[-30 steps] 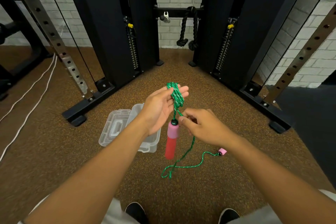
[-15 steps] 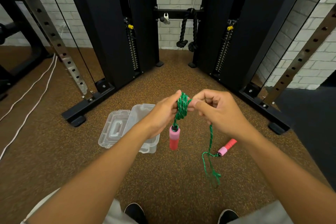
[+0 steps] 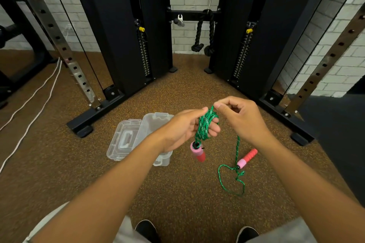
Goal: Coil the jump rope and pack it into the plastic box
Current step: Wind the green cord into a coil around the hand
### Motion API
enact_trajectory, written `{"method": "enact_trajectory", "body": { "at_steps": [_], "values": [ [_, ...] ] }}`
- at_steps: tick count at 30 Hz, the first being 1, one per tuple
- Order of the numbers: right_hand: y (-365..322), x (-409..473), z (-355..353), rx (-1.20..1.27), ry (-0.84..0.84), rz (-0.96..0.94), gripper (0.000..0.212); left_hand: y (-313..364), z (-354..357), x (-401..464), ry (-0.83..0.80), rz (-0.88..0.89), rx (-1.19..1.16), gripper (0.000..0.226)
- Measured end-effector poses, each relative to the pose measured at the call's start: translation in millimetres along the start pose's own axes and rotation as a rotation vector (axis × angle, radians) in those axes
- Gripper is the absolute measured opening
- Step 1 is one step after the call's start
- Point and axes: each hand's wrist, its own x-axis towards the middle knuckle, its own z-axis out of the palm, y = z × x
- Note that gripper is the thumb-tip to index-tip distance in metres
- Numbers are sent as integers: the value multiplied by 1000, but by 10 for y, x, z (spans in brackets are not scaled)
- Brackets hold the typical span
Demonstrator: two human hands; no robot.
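The green jump rope (image 3: 205, 125) is wound in several loops around the fingers of my left hand (image 3: 184, 130). One pink and red handle (image 3: 198, 153) hangs just below that hand. My right hand (image 3: 240, 118) pinches the free strand at the top of the coil. From it the strand drops to the floor, where the other handle (image 3: 247, 158) lies beside a loose loop of rope (image 3: 232, 181). The clear plastic box (image 3: 152, 124) stands open on the floor under my left forearm, its lid (image 3: 124, 140) lying flat to the left.
A black cable machine frame (image 3: 94, 118) stands ahead with feet (image 3: 301, 138) at both sides. A perforated steel upright (image 3: 59, 41) leans at left, white cables (image 3: 35, 104) run along the brown speckled floor. My shoes (image 3: 147, 231) show at the bottom edge.
My right hand rose from below the coil to its top, laying another turn over my left fingers. The far handle slid closer and the slack on the floor shortened.
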Motion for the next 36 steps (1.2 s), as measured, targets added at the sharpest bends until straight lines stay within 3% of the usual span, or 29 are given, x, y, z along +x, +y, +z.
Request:
{"method": "enact_trajectory", "body": {
  "at_steps": [4,10,16,19,31,36],
  "values": [
    [121,11,65,51,-41,93,21,41,2,-10,1,65,-155,29],
    [261,-62,293,-69,-81,77,39,50,-40,14,125,171,-266,31],
    [224,-158,433,-216,-212,75,32,79,-105,18,257,254,-295,32],
    [79,-203,456,-249,-256,-13,28,84,-134,18,274,273,-305,35],
    [-180,-213,272,-23,-242,-105,29,82,-126,21,307,241,-288,41],
    [-250,-135,71,107,-168,-115,15,10,-61,18,244,222,31,30]
  ]
}}
